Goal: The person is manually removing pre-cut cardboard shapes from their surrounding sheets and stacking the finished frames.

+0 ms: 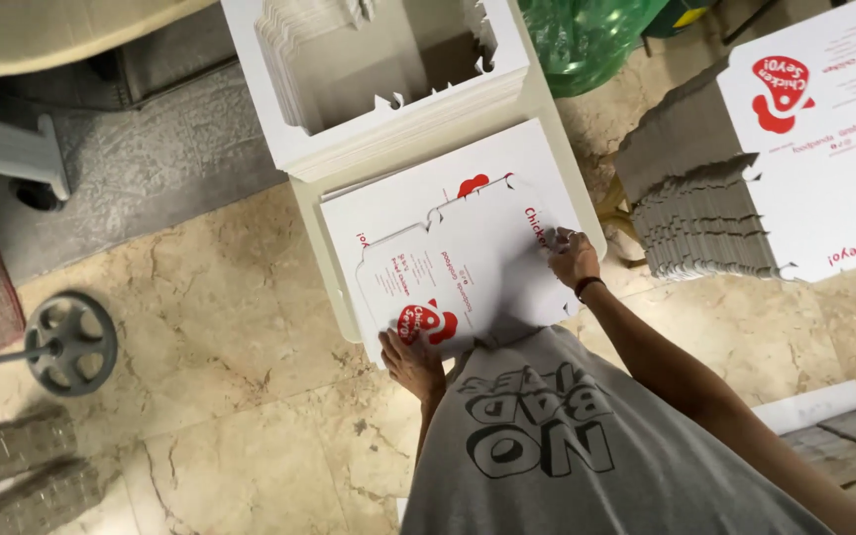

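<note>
Two hands on die-cut carton blank [468,263]: left hand [411,362] fingers flat on near edge, right hand [574,260] pinching far flap. I judge separating step; next needs clean lift off sheet stack [388,213].

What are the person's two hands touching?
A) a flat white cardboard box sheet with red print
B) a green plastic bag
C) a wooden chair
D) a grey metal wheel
A: the left hand presses the near edge of the flat white cardboard sheet and the right hand grips its side edge, while the green bag and the grey wheel lie apart from both hands.
</note>
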